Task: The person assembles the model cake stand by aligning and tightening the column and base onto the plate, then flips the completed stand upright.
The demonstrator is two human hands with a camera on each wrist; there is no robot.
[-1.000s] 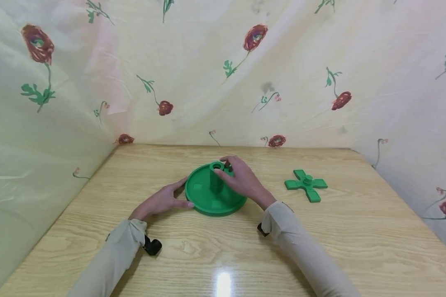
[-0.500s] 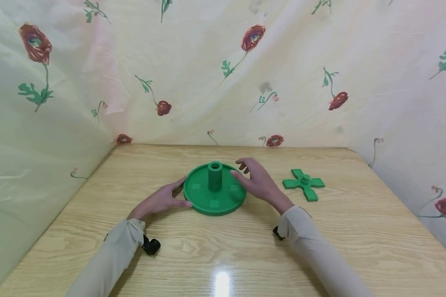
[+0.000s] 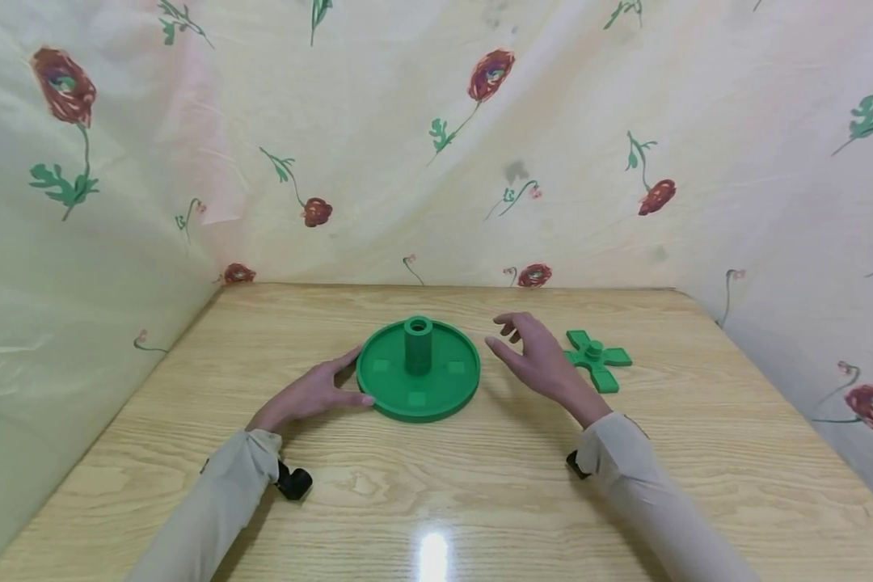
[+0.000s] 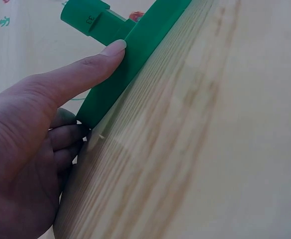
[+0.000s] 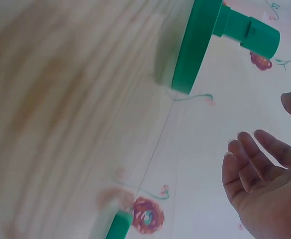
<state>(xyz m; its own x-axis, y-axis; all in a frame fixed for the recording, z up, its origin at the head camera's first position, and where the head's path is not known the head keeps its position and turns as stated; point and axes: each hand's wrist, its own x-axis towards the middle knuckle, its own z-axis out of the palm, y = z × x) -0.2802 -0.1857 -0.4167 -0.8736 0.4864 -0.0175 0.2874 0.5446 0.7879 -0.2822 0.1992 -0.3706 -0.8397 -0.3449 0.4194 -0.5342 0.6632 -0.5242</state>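
A round green base (image 3: 436, 406) with a raised rim lies on the wooden table. From its middle rises a green hollow post (image 3: 418, 347), upright, with the mark 33 showing in the left wrist view. My left hand (image 3: 318, 390) holds the base's left rim, the thumb (image 4: 85, 69) at the front and the fingers at the far side. To the right of the base, my right hand (image 3: 538, 356) hovers with nothing in it, fingers loosely bent. Just beyond that hand lies a green cross-shaped piece (image 3: 605, 376) with a short round peg; its left arm is partly hidden.
The wooden table (image 3: 378, 501) reaches to a flowered cloth (image 3: 364, 145) hung at the back and sides. Small flat squares (image 3: 417, 398) show on the base's floor around the post. Black wrist cameras (image 3: 294, 483) sit under both sleeves.
My right hand has let go of the post and moved right, towards the cross-shaped piece. The left hand stays at the base's rim. The whole view has drifted slightly.
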